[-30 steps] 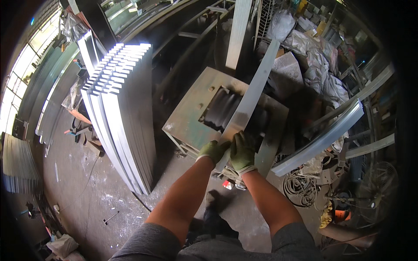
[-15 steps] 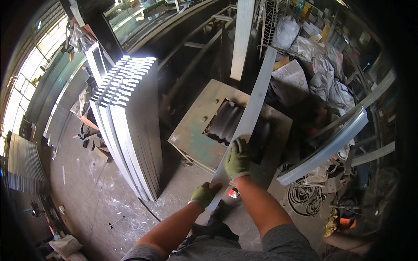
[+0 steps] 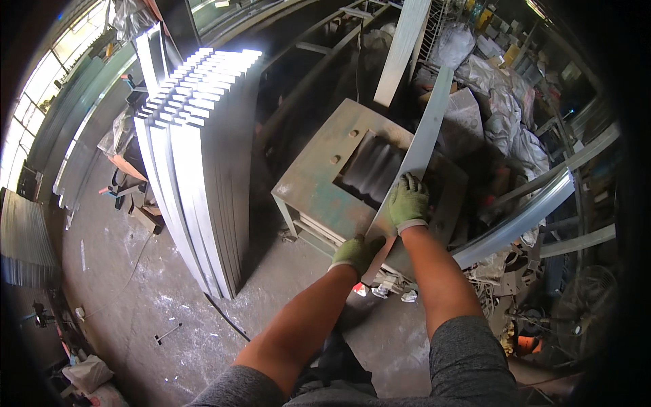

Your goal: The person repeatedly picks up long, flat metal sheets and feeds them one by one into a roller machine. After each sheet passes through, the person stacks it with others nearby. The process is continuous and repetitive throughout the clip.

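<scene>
A long, flat grey metal strip (image 3: 431, 129) slants across a boxy metal machine (image 3: 308, 173), its far end raised. Below the strip, a square opening in the machine's top shows dark, grooved rollers (image 3: 373, 169). My left hand (image 3: 355, 255), in a green glove, is closed round the strip's near end at the machine's front edge. Farther along, my right hand (image 3: 409, 202), gloved the same way, grips the strip with its fingers together over the upper face. The strip and right hand hide part of the opening.
Left of the machine stands a tall stack of shiny metal profiles (image 3: 203, 169). Curved metal strips (image 3: 522, 220) lie at the right, near a fan (image 3: 590, 298) and white sacks (image 3: 505, 129). An upright metal bar (image 3: 405, 54) stands behind the machine. A dark cable (image 3: 227, 317) crosses the floor.
Both hands have moved forward and to the right with the strip, bringing its near end up to the machine's front edge. The view has shifted a little.
</scene>
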`<state>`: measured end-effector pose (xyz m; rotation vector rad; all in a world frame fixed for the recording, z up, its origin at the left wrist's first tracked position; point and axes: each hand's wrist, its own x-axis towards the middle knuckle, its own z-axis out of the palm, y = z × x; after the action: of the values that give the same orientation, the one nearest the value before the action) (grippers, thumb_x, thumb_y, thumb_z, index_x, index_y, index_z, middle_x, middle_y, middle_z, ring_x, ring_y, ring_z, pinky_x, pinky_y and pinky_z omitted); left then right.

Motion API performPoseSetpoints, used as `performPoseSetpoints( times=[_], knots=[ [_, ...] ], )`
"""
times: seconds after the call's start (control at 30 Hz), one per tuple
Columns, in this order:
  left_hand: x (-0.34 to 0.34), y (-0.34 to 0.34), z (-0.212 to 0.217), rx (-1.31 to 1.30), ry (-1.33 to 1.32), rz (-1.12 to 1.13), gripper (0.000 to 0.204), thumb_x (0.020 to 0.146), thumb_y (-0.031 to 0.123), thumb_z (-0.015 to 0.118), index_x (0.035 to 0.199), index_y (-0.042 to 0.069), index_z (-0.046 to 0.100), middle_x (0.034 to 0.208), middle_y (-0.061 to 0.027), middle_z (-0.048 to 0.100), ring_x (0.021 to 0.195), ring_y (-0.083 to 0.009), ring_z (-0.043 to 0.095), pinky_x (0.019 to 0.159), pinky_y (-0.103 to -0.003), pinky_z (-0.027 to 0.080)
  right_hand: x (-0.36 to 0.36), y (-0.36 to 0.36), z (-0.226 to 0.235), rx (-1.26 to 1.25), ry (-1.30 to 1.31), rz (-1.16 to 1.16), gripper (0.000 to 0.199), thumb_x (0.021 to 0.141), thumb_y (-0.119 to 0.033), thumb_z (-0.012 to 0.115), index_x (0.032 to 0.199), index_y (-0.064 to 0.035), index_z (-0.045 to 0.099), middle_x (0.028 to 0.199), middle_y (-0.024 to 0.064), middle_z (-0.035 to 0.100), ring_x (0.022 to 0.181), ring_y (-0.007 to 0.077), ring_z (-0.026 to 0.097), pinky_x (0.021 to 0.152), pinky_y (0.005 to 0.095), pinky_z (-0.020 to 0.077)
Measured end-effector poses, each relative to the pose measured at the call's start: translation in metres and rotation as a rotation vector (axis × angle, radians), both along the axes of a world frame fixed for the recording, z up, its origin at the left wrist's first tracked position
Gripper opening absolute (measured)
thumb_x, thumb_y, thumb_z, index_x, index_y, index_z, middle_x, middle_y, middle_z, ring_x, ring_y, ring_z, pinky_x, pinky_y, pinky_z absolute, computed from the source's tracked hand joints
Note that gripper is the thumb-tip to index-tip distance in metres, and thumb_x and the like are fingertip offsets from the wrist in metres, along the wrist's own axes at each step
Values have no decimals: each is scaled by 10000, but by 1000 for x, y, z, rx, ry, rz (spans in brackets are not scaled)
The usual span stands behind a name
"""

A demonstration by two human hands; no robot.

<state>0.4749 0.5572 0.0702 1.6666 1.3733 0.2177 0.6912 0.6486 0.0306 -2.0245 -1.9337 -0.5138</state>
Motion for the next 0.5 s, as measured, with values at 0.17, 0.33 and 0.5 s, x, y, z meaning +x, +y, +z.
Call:
performPoseSetpoints(
  times=[0.17,0.33,0.5],
  knots=[
    [-34,-55,-29,-77,-17,52,735,1019,727,587,1334,77,724,1235,-323,743,1212,-495,697,1003,-545,552,-45,-62,5,-93,83,-8,493,994,-237,575,1414,16,619,1527,207,608,1422,398,538,1254,561,353],
    [-99,-132,-69,-41,44,-8,792,991,752,613,1319,39,713,1204,-323,753,1195,-508,698,994,-559,546,-108,-128,-24,-11,222,47,494,977,-215,598,1402,38,617,1532,234,598,1433,436,536,1260,576,369],
    [-163,-214,-67,-214,208,13,661,1049,706,529,1426,187,687,1293,-267,726,1229,-499,685,1052,-546,541,-174,-214,-42,83,267,105,399,961,-166,643,1306,29,677,1459,244,616,1344,480,564,1197,611,425]
  ],
)
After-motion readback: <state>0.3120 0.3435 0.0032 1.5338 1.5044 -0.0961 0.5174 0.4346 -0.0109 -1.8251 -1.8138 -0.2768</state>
